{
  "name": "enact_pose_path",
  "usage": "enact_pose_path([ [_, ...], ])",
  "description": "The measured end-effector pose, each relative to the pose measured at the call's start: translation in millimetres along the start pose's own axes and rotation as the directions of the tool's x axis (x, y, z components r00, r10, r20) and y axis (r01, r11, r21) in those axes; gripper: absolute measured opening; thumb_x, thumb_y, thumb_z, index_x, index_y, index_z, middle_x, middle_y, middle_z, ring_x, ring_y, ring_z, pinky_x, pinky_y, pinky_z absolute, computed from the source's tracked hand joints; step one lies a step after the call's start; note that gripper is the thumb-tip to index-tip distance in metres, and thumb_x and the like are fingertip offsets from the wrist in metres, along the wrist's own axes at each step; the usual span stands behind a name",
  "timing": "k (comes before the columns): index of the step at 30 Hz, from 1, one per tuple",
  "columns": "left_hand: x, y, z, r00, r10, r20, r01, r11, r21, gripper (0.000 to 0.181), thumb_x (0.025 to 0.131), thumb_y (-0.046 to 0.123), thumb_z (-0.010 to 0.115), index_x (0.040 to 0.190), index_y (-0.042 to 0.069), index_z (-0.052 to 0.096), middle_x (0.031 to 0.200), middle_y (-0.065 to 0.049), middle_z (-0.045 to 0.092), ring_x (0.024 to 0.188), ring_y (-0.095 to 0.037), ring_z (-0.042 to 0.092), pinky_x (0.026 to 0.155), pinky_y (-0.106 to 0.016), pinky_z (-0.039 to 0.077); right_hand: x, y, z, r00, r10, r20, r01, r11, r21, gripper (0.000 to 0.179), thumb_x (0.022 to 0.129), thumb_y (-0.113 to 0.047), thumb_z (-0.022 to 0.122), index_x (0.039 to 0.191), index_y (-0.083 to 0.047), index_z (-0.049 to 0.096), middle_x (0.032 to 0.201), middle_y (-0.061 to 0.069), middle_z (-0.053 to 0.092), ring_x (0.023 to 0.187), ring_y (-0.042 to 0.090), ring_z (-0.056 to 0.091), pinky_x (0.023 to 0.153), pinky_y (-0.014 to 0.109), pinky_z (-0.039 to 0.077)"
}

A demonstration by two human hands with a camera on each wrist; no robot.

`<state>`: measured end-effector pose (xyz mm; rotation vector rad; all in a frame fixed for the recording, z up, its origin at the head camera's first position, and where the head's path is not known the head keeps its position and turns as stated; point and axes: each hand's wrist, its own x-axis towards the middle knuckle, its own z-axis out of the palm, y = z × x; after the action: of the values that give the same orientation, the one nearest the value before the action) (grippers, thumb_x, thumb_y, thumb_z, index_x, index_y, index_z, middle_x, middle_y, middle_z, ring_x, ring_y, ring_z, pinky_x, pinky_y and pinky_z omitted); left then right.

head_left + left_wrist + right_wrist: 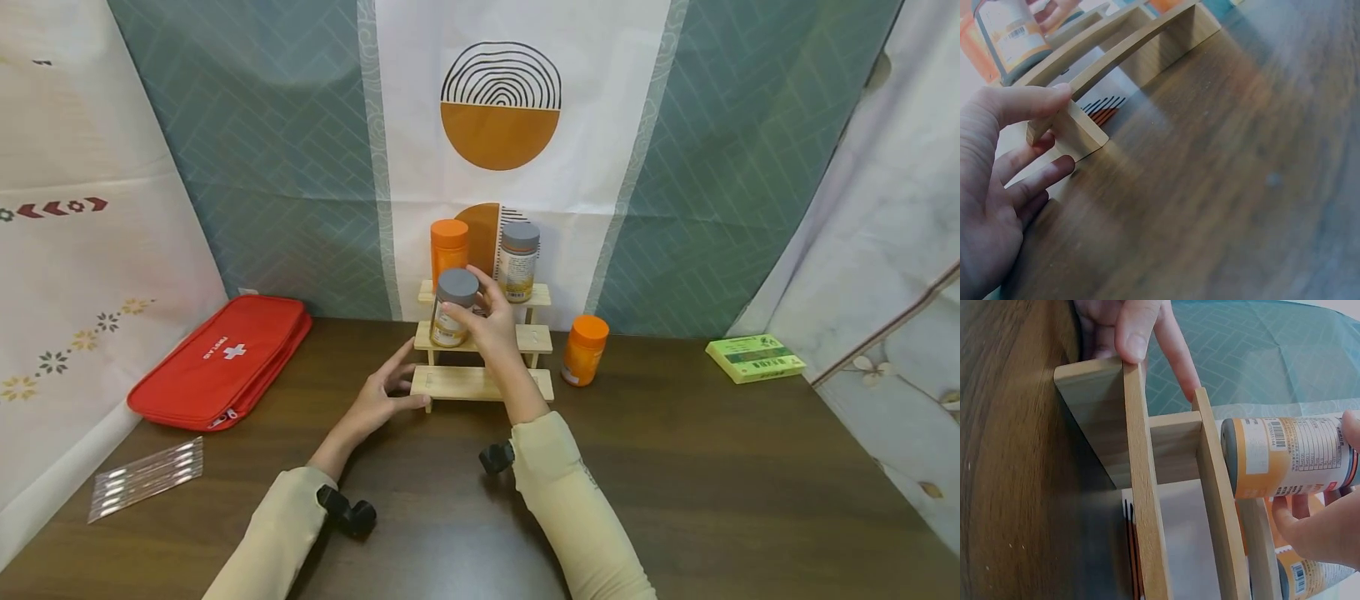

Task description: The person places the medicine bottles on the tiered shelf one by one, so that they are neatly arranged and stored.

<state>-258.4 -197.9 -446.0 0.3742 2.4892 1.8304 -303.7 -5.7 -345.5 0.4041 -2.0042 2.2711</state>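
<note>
A patterned cloth backdrop (285, 183) hangs behind a dark wood table (712, 483), where, in the head view, a red first-aid pouch (225, 350) lies at nine o'clock from a three-step wooden stand (465, 383). At the stand's eight o'clock, the left hand (378, 400) has its fingers spread apart, the thumb touching the end of the lowest step and the index finger reaching to the middle one. The right hand (491, 325) has thumb and fingers clamped round a gray-lidded jar (1291, 456), which is upright toward ten o'clock, its base at the middle step; whether it bears weight there I cannot tell. On the top step are an orange bottle (449, 250) at eleven o'clock and a second gray-lidded jar (519, 265) at one. Another orange bottle (583, 354) stands on the table just beside the stand, at three o'clock; much farther that way lies a green box (756, 358). Clear-wrapped swabs (147, 479) lie at eight o'clock, below the pouch.
</note>
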Motion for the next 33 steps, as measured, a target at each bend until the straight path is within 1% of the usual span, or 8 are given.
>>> enact_pose_path([
  [4, -1.5, -0.4, -1.1, 1.000, 0.011, -0.005, -0.011, 1.000, 0.008, 0.093, 0.086, 0.015, 0.075, 0.156, 0.035, 0.017, 0.145, -0.021, 0.050, 0.113, -0.034, 0.061, 0.100, -0.052, 0.045, 1.1, 0.2, 1.0, 1.000, -0.002, 0.025, 0.003, 0.999, -0.048, 0.065, 0.086, -0.011, 0.074, 0.144, -0.025, 0.048, 0.148, 0.005, 0.048, 0.134, 0.032, 0.044, 0.104, 0.050, 0.042],
  [7, -4.6, -1.4, -1.8, 1.000, 0.017, -0.024, -0.016, 1.000, 0.015, 0.093, 0.086, 0.013, 0.074, 0.157, 0.032, 0.018, 0.145, -0.023, 0.049, 0.113, -0.035, 0.060, 0.099, -0.051, 0.046, 1.2, 3.0, 4.0, 0.999, -0.021, 0.043, 0.024, 0.997, -0.067, 0.065, 0.088, -0.013, 0.073, 0.145, -0.025, 0.046, 0.148, 0.007, 0.048, 0.133, 0.033, 0.045, 0.104, 0.050, 0.042],
  [11, -8.4, -3.6, -2.5, 0.999, 0.016, -0.036, -0.015, 1.000, 0.017, 0.093, 0.086, 0.012, 0.075, 0.157, 0.030, 0.018, 0.146, -0.024, 0.047, 0.113, -0.036, 0.059, 0.099, -0.050, 0.045, -1.9, 10.1, 10.6, 0.998, -0.044, 0.035, 0.046, 0.997, -0.069, 0.064, 0.089, -0.015, 0.071, 0.146, -0.025, 0.045, 0.146, 0.009, 0.050, 0.132, 0.032, 0.048, 0.109, 0.047, 0.040],
  [15, -9.8, -4.5, -2.6, 0.999, 0.010, -0.031, -0.009, 1.000, 0.023, 0.093, 0.086, 0.014, 0.075, 0.157, 0.029, 0.018, 0.148, -0.024, 0.045, 0.115, -0.036, 0.058, 0.100, -0.051, 0.044, -5.2, 16.6, 16.0, 0.997, -0.074, 0.014, 0.075, 0.995, -0.070, 0.063, 0.089, -0.015, 0.071, 0.146, -0.020, 0.045, 0.144, 0.011, 0.051, 0.132, 0.030, 0.048, 0.111, 0.044, 0.040],
  [19, -8.5, -3.5, -2.4, 0.999, 0.023, -0.026, -0.022, 1.000, 0.017, 0.092, 0.086, 0.013, 0.074, 0.157, 0.030, 0.018, 0.148, -0.024, 0.044, 0.117, -0.038, 0.057, 0.100, -0.051, 0.045, -4.5, 18.6, 17.6, 0.995, -0.095, -0.010, 0.094, 0.993, -0.067, 0.061, 0.088, -0.015, 0.073, 0.144, -0.014, 0.048, 0.142, 0.013, 0.052, 0.130, 0.030, 0.050, 0.110, 0.043, 0.041],
  [24, -5.3, -1.7, -1.6, 0.999, 0.024, -0.021, -0.024, 1.000, 0.016, 0.092, 0.086, 0.012, 0.074, 0.157, 0.029, 0.017, 0.148, -0.024, 0.045, 0.115, -0.037, 0.058, 0.099, -0.051, 0.045, -2.0, 18.3, 13.7, 0.996, -0.087, -0.030, 0.084, 0.992, -0.094, 0.056, 0.088, -0.017, 0.074, 0.140, -0.014, 0.052, 0.138, 0.011, 0.056, 0.127, 0.027, 0.052, 0.108, 0.040, 0.043],
  [33, 0.5, -0.4, 1.5, 1.000, 0.014, -0.025, -0.013, 1.000, 0.027, 0.094, 0.085, 0.011, 0.075, 0.157, 0.028, 0.019, 0.144, -0.023, 0.050, 0.112, -0.034, 0.061, 0.099, -0.048, 0.045, -0.3, 17.9, 5.3, 0.996, -0.090, -0.023, 0.086, 0.988, -0.129, 0.055, 0.090, -0.019, 0.072, 0.140, -0.013, 0.051, 0.138, 0.011, 0.055, 0.127, 0.027, 0.052, 0.108, 0.040, 0.044],
])
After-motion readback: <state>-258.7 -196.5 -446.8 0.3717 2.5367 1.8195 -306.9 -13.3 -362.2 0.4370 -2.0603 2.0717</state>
